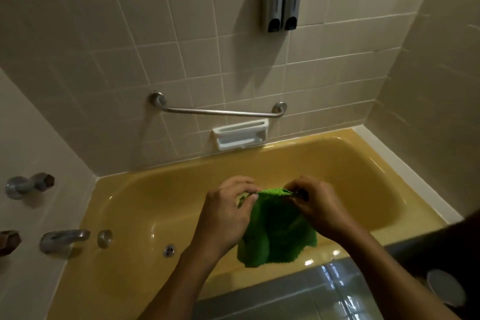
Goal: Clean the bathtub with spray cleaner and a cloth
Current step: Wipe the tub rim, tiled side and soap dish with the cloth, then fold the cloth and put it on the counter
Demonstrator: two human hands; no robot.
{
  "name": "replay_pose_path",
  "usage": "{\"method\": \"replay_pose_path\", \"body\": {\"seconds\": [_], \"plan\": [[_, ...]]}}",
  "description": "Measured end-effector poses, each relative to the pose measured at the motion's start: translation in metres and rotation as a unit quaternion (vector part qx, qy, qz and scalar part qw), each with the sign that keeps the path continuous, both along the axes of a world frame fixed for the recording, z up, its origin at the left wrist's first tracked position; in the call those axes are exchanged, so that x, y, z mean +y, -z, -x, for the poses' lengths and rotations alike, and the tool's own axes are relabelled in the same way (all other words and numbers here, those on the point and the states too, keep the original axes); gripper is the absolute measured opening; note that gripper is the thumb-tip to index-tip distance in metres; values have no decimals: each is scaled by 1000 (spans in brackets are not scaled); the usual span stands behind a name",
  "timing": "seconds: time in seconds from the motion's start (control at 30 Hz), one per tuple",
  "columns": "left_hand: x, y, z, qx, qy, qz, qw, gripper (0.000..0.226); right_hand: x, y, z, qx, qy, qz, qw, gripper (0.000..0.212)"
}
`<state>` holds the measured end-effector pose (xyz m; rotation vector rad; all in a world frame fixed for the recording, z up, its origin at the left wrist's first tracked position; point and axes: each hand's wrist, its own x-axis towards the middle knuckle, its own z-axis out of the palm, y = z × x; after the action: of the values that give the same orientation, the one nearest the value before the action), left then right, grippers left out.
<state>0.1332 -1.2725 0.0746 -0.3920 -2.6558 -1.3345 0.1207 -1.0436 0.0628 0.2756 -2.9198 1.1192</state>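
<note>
Bathtub (285,163) first: yellow and glossy, it fills the lower half of our view, and we hold the green cloth (278,231) in the air over its near rim, about midway along that edge, seemingly touching neither the rim nor the basin. Our left hand (226,213) and right hand (319,208) meet at the cloth's top edge. The left fingers (249,189) curl over and pinch one side of that edge against the thumb, while the right fingers (298,187) pinch the other side, so the rest hangs down between our wrists. We judge this to be the readying step: the cloth is being opened out or folded into a pad, and no wiping has begun. No spray bottle shows anywhere, and we cannot tell whether the tub has been sprayed, since we see no foam or streaks, only bright highlights along the near rim. The next move calls for gathering the cloth into one hand, which frees the other for the sprayer, and then bringing it down flat against the enamel. The cloth looks thick and fluffy, bright green, bunched at the top and falling in soft, loose folds. Whether it is damp we cannot say.
</note>
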Motion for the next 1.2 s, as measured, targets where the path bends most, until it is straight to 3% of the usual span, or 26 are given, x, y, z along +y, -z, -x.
{"method": "replay_pose_path", "body": {"seconds": [0.27, 0.5, 0.67, 0.9, 1.0, 1.2], "plan": [[96, 22, -15, -92, 159, 12, 983, 16, 80, 24, -62, -2, 170, 9, 985, 13], [203, 20, -32, -9, 268, 113, 957, 13, 190, 34, -135, -46, 267, -39, 962, 23], [295, 7, -55, 42, 337, 153, 928, 18, 276, 43, -206, -37, 372, 1, 928, 28], [401, -2, -73, 83, 428, 256, 863, 26, 384, 33, -286, 13, 495, 10, 869, 22], [440, -7, -68, 105, 430, 258, 859, 13, 423, 20, -311, -9, 492, -24, 870, 15], [513, 1, -52, 69, 454, 250, 852, 25, 483, -4, -342, 21, 540, -25, 841, 8]]}}
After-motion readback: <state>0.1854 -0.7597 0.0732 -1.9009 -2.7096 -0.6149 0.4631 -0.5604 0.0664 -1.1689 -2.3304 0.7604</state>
